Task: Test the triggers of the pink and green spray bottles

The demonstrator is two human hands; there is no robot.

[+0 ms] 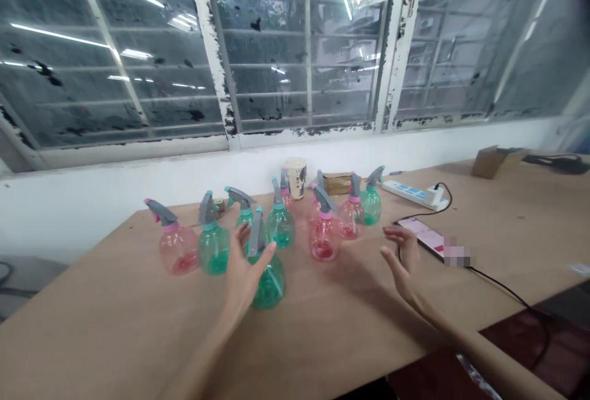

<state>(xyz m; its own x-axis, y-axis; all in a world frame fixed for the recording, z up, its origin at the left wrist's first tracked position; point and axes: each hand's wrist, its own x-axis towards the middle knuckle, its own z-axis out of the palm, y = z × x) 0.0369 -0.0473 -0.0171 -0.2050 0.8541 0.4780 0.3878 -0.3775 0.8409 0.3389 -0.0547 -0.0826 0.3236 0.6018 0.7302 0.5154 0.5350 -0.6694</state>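
Note:
My left hand [242,274] is at a green see-through spray bottle [270,289] with a grey trigger head, the nearest one on the table. Thumb and fingers are apart on either side of the head, and I see no closed grip; slight contact cannot be ruled out. To the right, my right hand [405,265] hovers with curved, parted fingers and nothing in them. A pink spray bottle [324,243] stands between the hands. Behind and left are another pink bottle [177,252] and a green bottle [214,252]; several more stand further back.
A brown table [138,338] runs along the window wall. By the wall stand a printed paper cup [296,179] and a small carton [337,183]. On the right lie a power strip [412,194], a phone [426,237] with a black cable, and an open cardboard box [495,162].

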